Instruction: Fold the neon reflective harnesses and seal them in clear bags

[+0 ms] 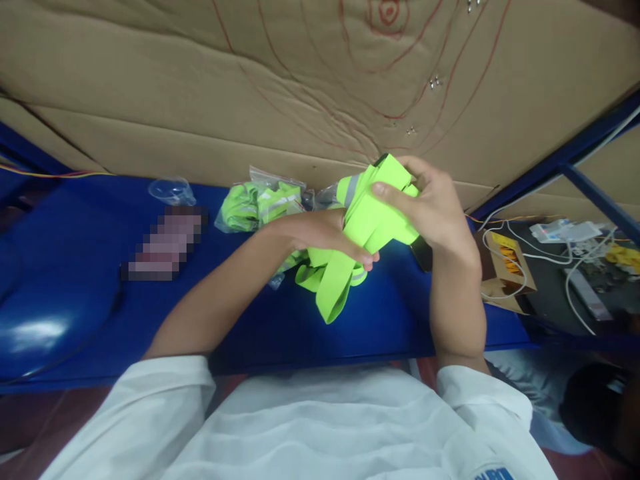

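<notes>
A folded bundle of neon yellow-green reflective strap (377, 217) with a grey stripe is held up over the blue tabletop. My right hand (433, 203) is closed on its upper right end, with the thumb pressed on the front. From the left, my left hand (333, 237) grips the lower part, thumb in front and fingertips showing at the right edge. A loop of the strap hangs down below my left hand. Behind my left wrist lie clear plastic bags (277, 200) holding similar neon straps, partly hidden by the forearm.
A blue table (280, 333) runs below a cardboard wall (175, 87) with red drawn rings. A blurred-out rectangular item (167, 243) and a clear plastic cup (173, 191) are on the left. Right, beyond a blue frame, sit an open cardboard box (507, 267) and white cables.
</notes>
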`<state>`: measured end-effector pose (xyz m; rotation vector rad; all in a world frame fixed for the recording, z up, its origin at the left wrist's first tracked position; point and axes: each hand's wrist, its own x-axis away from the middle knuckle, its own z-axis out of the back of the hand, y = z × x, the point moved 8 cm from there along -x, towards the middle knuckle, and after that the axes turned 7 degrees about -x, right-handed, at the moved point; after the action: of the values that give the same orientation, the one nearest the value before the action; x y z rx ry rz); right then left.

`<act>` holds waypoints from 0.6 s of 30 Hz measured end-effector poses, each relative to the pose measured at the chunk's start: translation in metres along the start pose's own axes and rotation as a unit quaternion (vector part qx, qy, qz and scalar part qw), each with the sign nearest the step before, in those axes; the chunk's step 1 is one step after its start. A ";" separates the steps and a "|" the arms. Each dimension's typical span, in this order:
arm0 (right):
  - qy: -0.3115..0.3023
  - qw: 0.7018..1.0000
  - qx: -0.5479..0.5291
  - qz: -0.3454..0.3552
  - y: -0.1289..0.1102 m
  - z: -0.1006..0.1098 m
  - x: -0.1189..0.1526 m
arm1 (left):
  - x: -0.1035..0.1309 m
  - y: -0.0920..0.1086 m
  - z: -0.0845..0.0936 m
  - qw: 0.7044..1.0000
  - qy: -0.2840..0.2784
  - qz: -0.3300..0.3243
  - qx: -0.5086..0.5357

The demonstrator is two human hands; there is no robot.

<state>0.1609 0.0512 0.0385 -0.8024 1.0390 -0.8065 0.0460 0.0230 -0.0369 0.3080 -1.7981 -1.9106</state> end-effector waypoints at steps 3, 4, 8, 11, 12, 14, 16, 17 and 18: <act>-0.032 0.994 -0.079 -0.074 0.020 -0.009 -0.001 | 0.001 0.005 0.000 0.997 0.036 -0.023 -0.060; -0.031 0.992 -0.083 -0.086 0.026 -0.012 -0.002 | 0.001 0.008 0.002 0.995 0.062 -0.032 -0.076; 0.063 0.996 0.068 0.016 0.020 -0.003 -0.005 | 0.002 0.013 0.008 0.989 0.126 -0.038 -0.074; 0.063 0.980 0.161 0.099 -0.003 -0.004 0.001 | 0.003 0.015 0.015 0.986 0.149 -0.042 -0.067; 0.021 0.978 0.178 0.109 -0.008 -0.010 0.004 | 0.005 0.018 0.019 0.983 0.161 -0.051 -0.072; -0.077 0.968 0.207 0.115 -0.013 -0.025 0.009 | 0.007 0.022 0.024 0.979 0.172 -0.073 -0.087; -0.120 0.961 0.219 0.115 -0.013 -0.034 0.012 | 0.009 0.024 0.026 0.977 0.164 -0.091 -0.104; -0.118 0.962 0.217 0.112 -0.011 -0.036 0.011 | 0.009 0.023 0.028 0.976 0.161 -0.096 -0.108; -0.108 0.965 0.213 0.110 -0.009 -0.036 0.010 | 0.008 0.021 0.029 0.977 0.160 -0.097 -0.106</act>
<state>0.1283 0.0321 0.0316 -0.3880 0.7095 -0.7003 0.0291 0.0439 -0.0114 0.6932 -1.3838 -2.0274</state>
